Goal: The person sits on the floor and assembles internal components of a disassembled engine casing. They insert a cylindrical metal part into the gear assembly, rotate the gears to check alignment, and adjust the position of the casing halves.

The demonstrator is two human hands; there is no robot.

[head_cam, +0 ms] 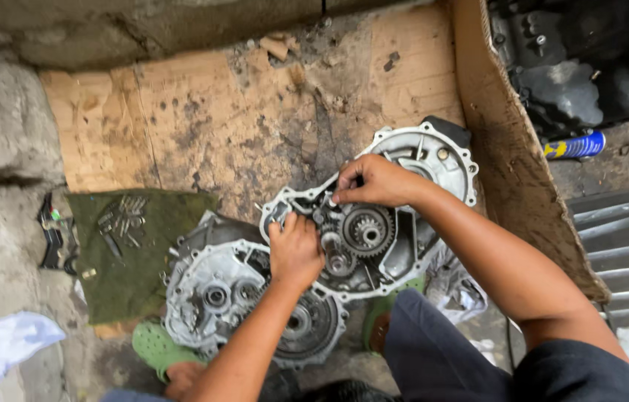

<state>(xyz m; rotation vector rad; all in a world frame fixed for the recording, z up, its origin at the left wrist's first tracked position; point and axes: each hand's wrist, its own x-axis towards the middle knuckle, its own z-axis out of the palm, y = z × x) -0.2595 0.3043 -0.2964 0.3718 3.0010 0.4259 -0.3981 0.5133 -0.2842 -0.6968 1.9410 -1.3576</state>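
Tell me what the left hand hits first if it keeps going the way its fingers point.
Likely the rim of the open gear housing: the left hand points up-frame, fingertips already at its edge. Beyond lies stained cardboard. Depth is unclear.

Bare cardboard (217, 126) is lying open above the crankcase half (396, 216); a second casing (240, 305) is crowding the lower left (bolts on the green cloth (143, 246) too).
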